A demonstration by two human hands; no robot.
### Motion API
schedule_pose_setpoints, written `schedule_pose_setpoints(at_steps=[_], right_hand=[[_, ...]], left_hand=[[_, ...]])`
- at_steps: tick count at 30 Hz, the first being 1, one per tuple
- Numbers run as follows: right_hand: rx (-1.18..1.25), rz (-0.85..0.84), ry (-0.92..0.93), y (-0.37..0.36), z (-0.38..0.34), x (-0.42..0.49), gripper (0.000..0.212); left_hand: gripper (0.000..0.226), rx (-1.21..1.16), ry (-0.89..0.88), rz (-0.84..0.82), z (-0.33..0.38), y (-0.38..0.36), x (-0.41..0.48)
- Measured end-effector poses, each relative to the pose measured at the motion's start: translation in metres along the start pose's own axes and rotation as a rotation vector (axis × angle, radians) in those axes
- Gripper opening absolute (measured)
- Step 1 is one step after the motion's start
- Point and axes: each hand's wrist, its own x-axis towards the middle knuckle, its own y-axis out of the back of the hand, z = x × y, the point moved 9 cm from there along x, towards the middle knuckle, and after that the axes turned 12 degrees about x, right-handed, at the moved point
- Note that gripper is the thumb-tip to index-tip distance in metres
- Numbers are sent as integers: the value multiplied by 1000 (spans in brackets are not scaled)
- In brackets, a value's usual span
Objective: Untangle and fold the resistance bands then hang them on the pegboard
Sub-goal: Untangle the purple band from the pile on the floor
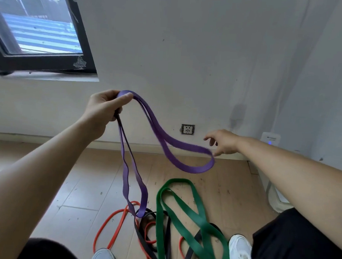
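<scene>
My left hand (106,108) is raised and grips a purple resistance band (165,139) at its fold. One loop of the band hangs straight down toward the floor; the other swings out to the right in the air. My right hand (222,141) hovers just past that swinging loop's end, fingers spread and loose, holding nothing. On the wooden floor below lie a wide green band (199,220), a thin red band (113,223) and a black band (146,239), overlapping in a tangle. No pegboard is in view.
A white wall stands ahead with a power socket (187,129) near the skirting. A dark-framed window (38,29) is at the upper left. A white device (269,139) sits at the right wall. My two white shoes (239,251) stand beside the bands.
</scene>
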Motion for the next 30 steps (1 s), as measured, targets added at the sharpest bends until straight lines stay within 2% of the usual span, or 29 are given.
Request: schedule_pose_setpoints(at_steps=[3,6,10,14,18,26,30], right_hand=[[109,-3,66,0,-24,-4,68],[319,32,193,7,-68,-12,65],[588,6,318,9,-128,-27,64],[838,16,502,14,-182,-38,47],[772,55,569,23,-204,-48,29],[576,132,560,61,-203,-67,26],[654,204,555,91,-191,-82,22]], left_hand=[[25,90,-43,-115,8,-20,-4],[24,220,-93,-215,15,-44,-10],[25,320,-170,-259,27,-58,-14],[24,362,-221,-322,34,-60,-18],[24,376,-241,-329,41,-54,-21],[22,404,-229,-457,26,-70,-33],[19,377,-184,-492,12,-93,-40]])
